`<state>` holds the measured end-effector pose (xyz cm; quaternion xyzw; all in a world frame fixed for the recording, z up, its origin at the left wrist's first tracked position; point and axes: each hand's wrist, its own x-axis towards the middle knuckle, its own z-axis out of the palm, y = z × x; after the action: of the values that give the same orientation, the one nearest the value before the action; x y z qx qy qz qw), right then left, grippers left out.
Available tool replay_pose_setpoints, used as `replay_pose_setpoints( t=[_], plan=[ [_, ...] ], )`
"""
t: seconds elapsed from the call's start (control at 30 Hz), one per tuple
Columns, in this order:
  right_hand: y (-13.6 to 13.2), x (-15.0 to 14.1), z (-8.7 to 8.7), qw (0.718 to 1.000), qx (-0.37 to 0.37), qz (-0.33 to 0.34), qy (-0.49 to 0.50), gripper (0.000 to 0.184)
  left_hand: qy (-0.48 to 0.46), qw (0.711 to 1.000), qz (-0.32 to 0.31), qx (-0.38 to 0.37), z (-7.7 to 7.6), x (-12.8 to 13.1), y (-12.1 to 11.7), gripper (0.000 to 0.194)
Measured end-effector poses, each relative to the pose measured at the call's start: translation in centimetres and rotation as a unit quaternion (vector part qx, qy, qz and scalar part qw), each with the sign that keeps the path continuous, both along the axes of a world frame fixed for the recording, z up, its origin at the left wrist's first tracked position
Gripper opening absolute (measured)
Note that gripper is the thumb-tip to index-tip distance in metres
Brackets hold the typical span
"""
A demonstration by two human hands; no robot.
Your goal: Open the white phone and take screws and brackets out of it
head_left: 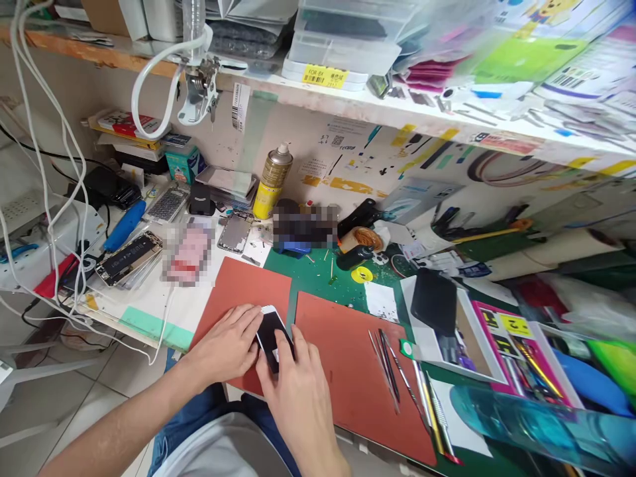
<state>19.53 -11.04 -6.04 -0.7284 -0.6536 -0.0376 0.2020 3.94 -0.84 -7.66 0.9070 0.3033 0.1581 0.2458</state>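
We advise keeping the phone (269, 328) level at seven o'clock, right hand (298, 377) half-curled around it, left hand (231, 344) fingers-together, grip unclear.

Two hands (231, 341), one white-edged phone (271, 328), two red mats (253, 281), one spray can (272, 179), one yellow disc (362, 275) — slim tools (390, 364) on right mat (342, 358) perhaps four, overlapping.

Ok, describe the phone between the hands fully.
The phone has a white border around a dark, glass-like front, with a pale patch near its lower end. It faces up, far end slanting left, on or just above the reddish mat. The left hand touches its left side; the right hand covers its lower right.
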Motion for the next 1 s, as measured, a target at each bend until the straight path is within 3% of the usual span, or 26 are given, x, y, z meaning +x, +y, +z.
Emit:
replay_pose_setpoints(
  t=[0.13, 0.23, 0.33, 0.43, 0.73, 0.87, 1.0],
  plan=[
    [0.6, 0.2, 1.2, 0.998, 0.017, 0.023, 0.048, 0.041, 0.004, 1.000, 0.014, 0.005, -0.3, 0.3, 0.0, 0.057],
    [0.5, 1.6, 2.5, 0.988, 0.053, 0.019, 0.147, 0.040, -0.009, 1.000, 0.027, 0.003, -0.5, 0.7, 0.4, 0.054],
    [0.5, 3.9, 3.8, 0.940, 0.066, -0.049, 0.331, 0.035, -0.033, 0.999, 0.037, -0.006, -0.3, 1.0, 1.1, 0.052],
    [1.7, 6.0, 3.9, 0.880, -0.014, -0.095, 0.465, 0.037, -0.052, 0.998, 0.038, -0.022, 0.2, 1.4, 2.0, 0.050],
    [8.8, 7.4, 0.1, 0.836, -0.197, -0.023, 0.511, 0.018, -0.058, 0.995, 0.056, -0.058, 1.1, 2.0, 3.6, 0.033],
    [10.0, 7.8, -0.1, 0.827, -0.235, -0.014, 0.510, 0.018, -0.052, 0.995, 0.058, -0.058, 1.3, 2.0, 3.4, 0.031],
    [10.3, 7.9, -0.1, 0.839, -0.243, -0.014, 0.486, 0.014, -0.048, 0.995, 0.059, -0.057, 1.5, 2.0, 3.4, 0.029]
  ],
)
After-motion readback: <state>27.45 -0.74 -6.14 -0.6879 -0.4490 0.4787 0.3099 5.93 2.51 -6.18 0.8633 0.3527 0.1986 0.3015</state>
